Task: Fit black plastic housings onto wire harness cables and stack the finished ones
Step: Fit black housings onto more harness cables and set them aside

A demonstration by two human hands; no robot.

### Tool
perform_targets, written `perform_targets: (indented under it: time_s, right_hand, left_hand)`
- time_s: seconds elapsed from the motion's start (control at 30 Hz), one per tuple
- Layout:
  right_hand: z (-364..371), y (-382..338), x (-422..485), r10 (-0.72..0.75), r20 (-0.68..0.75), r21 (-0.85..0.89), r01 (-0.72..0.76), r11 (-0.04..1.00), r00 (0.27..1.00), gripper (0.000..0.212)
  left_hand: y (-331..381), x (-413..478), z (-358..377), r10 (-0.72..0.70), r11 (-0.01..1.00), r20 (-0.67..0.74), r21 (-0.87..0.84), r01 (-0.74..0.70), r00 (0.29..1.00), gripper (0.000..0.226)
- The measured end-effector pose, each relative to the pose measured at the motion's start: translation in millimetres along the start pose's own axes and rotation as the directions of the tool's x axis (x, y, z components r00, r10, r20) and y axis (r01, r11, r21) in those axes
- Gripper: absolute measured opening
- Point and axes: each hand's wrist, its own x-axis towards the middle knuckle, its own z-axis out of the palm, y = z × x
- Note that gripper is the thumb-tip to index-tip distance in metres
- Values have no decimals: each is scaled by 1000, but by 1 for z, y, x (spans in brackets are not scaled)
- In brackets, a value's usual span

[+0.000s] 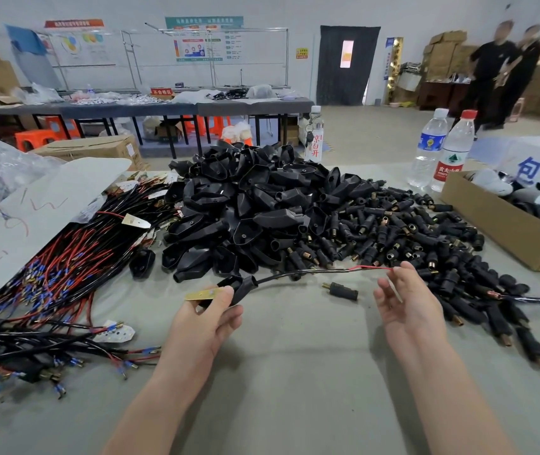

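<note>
1. Grips one black housing point(240, 289) in the left hand point(211, 318), fingers curled round it, just above the table point(294, 372), with one brass plate point(203, 294) sticking out leftward past the thumb.
2. Holds one black cable point(298, 274) stretched in the air from the housing's neck towards the right hand point(406, 307), with one red wire point(375, 267) bared at that end.
3. Right fingers loosely bent, red wire tip at the fingertips; cannot tell whether pinched or only touched.
4. Behind the hands: one heap of housings point(245, 205), too many to count, touching one spread of small black plugs point(409, 231) with brass tips, likewise uncountable.
5. Apart from the heaps: one lone housing point(142, 262) at the left, one lone plug point(344, 290) between the hands.
6. At the left: harness cables point(75, 254), red and black, with blue terminals, uncounted.
7. At the right: one cardboard box point(498, 221) and two water bottles point(429, 149) side by side; a third bottle point(315, 133) behind the heap.
</note>
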Motion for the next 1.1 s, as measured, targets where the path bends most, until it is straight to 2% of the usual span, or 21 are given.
perform_targets:
  time_s: [0.07, 0.23, 0.33, 0.5, 0.7, 0.8, 1.0, 1.1]
  right_hand:
    - [-2, 0, 1, -6, -14, 13, 6, 1000, 1000, 18]
    - [-4, -3, 4, -32, -44, 33, 34, 999, 999, 19]
    - [-4, -5, 5, -43, -75, 46, 47, 998, 996, 19]
    - [-5, -7, 6, -55, -109, 69, 63, 996, 993, 18]
    - [-3, -2, 5, -36, -54, -6, 35, 999, 998, 20]
    - [-1, 2, 4, -59, -32, -84, 56, 995, 998, 19]
    - [2, 3, 0, -121, -24, -156, 116, 981, 992, 19]
    - [3, 3, -2, -158, -13, -177, 153, 972, 987, 15]
  left_hand:
    - [1, 0, 1, -9, 1000, -6, 20, 9, 1000, 29]
    - [5, 4, 0, -84, 995, -74, -63, 80, 994, 23]
    - [4, 3, -2, -68, 997, -89, -41, 64, 994, 19]
    - [-1, -2, -1, 44, 992, -104, 123, -31, 994, 13]
    - [1, -6, -4, 243, 919, -162, 355, -173, 956, 13]
    - [2, -4, -10, 288, 894, -199, 408, -188, 937, 17]
    - [5, -4, -11, 273, 879, -244, 455, -138, 931, 23]
    - [4, -9, -8, 348, 773, -210, 616, -153, 914, 33]
